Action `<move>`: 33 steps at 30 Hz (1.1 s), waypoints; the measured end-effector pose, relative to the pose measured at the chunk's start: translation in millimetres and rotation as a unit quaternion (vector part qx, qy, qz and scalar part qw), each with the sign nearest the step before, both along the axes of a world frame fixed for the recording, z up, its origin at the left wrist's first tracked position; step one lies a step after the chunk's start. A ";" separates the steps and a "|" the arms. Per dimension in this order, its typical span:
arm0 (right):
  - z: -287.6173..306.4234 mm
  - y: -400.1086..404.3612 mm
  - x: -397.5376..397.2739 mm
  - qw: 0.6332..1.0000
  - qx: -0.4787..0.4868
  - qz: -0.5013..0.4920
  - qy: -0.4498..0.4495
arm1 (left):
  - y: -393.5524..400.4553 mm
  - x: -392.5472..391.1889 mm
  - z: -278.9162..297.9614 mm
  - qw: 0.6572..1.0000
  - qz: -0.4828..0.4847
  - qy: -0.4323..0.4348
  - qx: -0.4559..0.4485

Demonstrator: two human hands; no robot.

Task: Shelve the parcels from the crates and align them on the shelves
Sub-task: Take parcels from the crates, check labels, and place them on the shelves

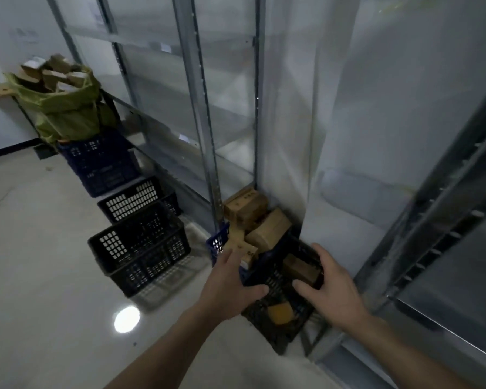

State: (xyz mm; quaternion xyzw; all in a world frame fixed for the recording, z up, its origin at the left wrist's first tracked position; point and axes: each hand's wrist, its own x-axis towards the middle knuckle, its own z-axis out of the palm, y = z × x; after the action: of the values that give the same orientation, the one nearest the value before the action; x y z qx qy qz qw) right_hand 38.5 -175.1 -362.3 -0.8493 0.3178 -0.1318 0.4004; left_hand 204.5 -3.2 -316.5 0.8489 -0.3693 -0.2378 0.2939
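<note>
1. I see five crates on the floor along the shelving: a dark blue crate [101, 167] farthest off, two black crates [136, 199] [139, 248] nearer, then a blue crate [219, 242] heaped with parcels, and the black crate [278, 318] right under my hands.
2. My left hand [230, 287] is spread, fingers straight over the near edge of the blue crate, thumb out to the right; whether it touches anything I cannot tell.
3. My right hand [331, 287] is also spread, hanging over the black crate just beside a brown parcel [300, 268]; neither grip holds anything that I can see.
4. In the blue crate I count about four cardboard parcels [244, 209], stacked untidily and tilted against the upright of the metal shelving [199, 108].
5. In the black crate I make out two parcels: the brown one near my right thumb and an orange-brown one [281, 313] at the bottom.
6. A green sack [65, 108] sits on the dark blue crate, brimming with more boxes; too many and too blurred to count.
7. There are dark marks on the top parcel and small white labels on the shelf edges, none readable.
8. The shelves I can see carry nothing; a second metal rack [446, 220] stands to my right.
9. The floor [40, 276] is pale, glossy, with one bright lamp reflection; the walls are white, with a dark skirting at the left.
</note>
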 end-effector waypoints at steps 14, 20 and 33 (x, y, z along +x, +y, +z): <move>-53.4 -65.1 70.2 0.985 0.064 -0.161 0.011 | -118.4 102.5 -65.5 0.991 -0.096 0.084 0.044; -92.4 -116.5 108.3 0.975 0.102 -0.195 0.009 | -182.6 142.1 -90.9 0.984 -0.099 0.087 0.116; -198.2 -167.7 139.5 0.924 0.194 -0.328 0.032 | -280.4 183.6 -217.4 0.945 -0.199 0.128 0.226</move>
State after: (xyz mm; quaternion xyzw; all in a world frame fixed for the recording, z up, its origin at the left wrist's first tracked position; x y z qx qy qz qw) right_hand 178.0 -342.8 -560.6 -0.6070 0.6107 -0.1640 0.4814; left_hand 388.1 -283.6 -533.9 0.7645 -0.4270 -0.4752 0.0860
